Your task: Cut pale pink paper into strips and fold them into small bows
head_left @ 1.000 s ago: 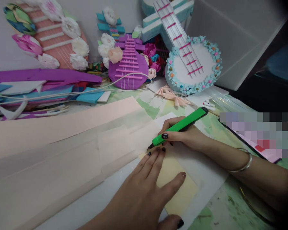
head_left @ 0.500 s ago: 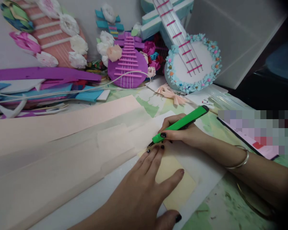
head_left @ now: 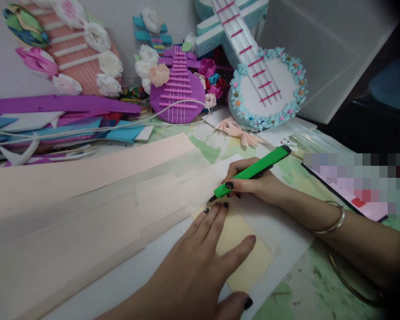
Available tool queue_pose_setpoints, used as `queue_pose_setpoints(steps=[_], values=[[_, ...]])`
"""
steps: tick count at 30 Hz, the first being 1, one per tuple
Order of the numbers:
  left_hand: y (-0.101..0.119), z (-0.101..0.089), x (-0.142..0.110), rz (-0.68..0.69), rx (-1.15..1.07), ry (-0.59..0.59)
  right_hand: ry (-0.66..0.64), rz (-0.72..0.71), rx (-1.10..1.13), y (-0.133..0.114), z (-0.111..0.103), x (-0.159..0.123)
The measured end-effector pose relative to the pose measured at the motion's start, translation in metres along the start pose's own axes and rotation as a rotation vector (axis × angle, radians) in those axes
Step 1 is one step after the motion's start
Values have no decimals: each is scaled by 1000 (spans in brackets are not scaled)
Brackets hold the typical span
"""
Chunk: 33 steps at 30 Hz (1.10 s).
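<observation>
My right hand (head_left: 253, 180) is closed around a green utility knife (head_left: 255, 168) with a black end and a narrow dark tip. The tip points down to the left, just beyond the fingertips of my left hand (head_left: 200, 258). That left hand lies palm down with its fingers spread, pressing on a small pale yellow sheet (head_left: 242, 249). Beneath the yellow sheet is a larger white sheet (head_left: 286, 235). Translucent pinkish paper (head_left: 96, 231) adjoins the knife tip on the left. Whether the tip touches the sheet I cannot tell.
Decorated model string instruments, one purple (head_left: 178, 100) and one pale blue with flowers (head_left: 270, 89), lean at the back. Coloured offcuts (head_left: 63, 126) are piled at left, crossed by a white cord (head_left: 120, 129). A pink, partly blurred-out object (head_left: 353, 191) lies right.
The knife and my right hand have shifted slightly, with the tip now a little farther right and more of it showing. My left hand stays on the yellow sheet.
</observation>
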<state>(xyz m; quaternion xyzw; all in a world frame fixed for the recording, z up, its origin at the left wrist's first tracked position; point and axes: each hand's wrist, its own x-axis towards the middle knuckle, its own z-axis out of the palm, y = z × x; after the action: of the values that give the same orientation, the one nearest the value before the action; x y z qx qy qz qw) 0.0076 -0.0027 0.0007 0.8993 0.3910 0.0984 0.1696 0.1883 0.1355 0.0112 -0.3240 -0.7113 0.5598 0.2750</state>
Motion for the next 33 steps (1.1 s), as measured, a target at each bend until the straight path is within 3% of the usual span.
queue_pose_setpoints(steps=[18, 27, 33], values=[[0, 0, 0, -7, 5, -4, 35, 6, -1, 4, -3, 1], [0, -1, 1, -2, 6, -14, -9, 38, 7, -2, -4, -1], [-1, 0, 1, 2, 5, 1, 50, 32, 73, 4, -7, -1]])
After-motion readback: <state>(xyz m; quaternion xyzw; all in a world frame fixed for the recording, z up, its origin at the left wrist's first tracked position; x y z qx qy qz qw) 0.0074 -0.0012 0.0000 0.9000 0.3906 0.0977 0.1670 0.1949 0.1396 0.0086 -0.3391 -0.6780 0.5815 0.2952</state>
